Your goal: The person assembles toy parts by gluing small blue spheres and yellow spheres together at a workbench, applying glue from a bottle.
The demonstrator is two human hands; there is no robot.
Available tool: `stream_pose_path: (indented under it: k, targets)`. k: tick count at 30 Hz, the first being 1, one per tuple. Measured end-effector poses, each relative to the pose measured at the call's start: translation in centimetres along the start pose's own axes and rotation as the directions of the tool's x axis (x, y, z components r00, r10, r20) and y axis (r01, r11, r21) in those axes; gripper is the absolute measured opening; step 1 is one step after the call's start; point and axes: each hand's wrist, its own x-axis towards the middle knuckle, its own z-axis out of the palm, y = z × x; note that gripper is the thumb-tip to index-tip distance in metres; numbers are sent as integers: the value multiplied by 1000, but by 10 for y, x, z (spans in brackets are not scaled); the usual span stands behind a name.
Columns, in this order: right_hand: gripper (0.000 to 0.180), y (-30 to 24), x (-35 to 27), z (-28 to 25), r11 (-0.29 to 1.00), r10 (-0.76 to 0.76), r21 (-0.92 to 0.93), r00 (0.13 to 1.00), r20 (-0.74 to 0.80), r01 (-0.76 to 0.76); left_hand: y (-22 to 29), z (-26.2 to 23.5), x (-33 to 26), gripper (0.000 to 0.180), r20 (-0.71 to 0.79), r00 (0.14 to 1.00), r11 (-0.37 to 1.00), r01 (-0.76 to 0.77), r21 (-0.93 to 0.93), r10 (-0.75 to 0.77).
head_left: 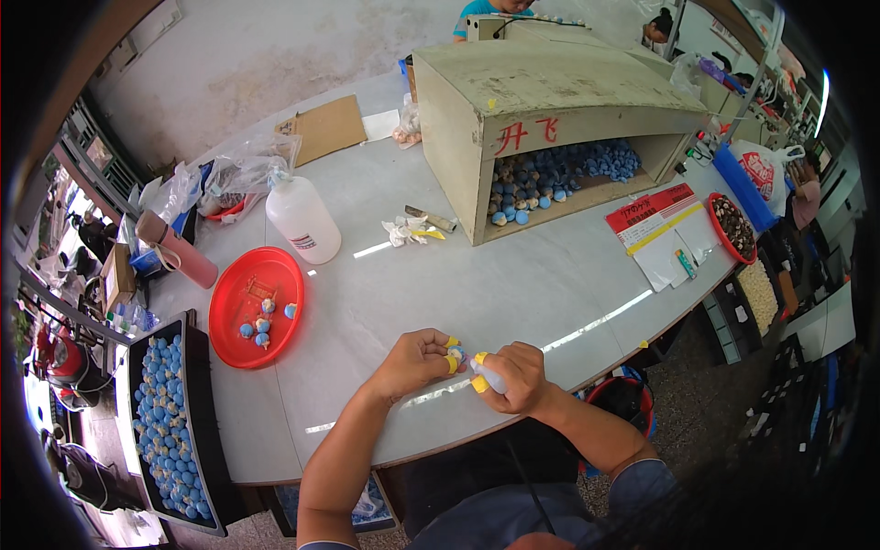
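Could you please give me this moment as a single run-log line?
left hand: pinches small blue piece | right hand: grips small white bottle against it | nearby: red plate, black tray

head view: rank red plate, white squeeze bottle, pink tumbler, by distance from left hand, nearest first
From the left hand:
1. Red plate, to its left on the table, holding a few blue pieces.
2. White squeeze bottle, farther back and left, standing upright.
3. Pink tumbler, far left, lying tilted beyond the plate.

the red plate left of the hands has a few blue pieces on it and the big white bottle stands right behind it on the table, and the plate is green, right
Not quite. The head view shows the plate is red, not green. The rest holds: a few blue pieces lie on it, and the big white bottle stands behind it on the table.
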Motion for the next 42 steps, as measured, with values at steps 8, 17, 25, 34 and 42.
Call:
stream_pose_path:
  k: [8, 17, 25, 34, 42]
  targets:
    - [30, 1, -1, 1, 1000, 14, -6, 1000, 3, -14, 2, 3, -2, 36, 4, 1000, 1000, 2, 28, -2]
    - [29, 0, -2, -1, 1000, 26, 13, 999, 19, -26, 1, 0, -1, 38, 0, 1000, 1000, 17, 6, -17]
    - [27, 2, 1, 3, 998, 35, 61, 999, -9, -34, 1, -1, 0, 38, 37, 999, 999, 1, 34, -2]
    - [22, 9, -10, -6, 923, 279, 308, 951, -130, -228, 11, -3, -5, 35, 0, 999, 997, 54, -58, -54]
    - [32, 17, -21, -33, 604, 654, 620, 756, -27, -500, 8, -7, -3, 34, 28, 999, 994, 30, -105, -27]
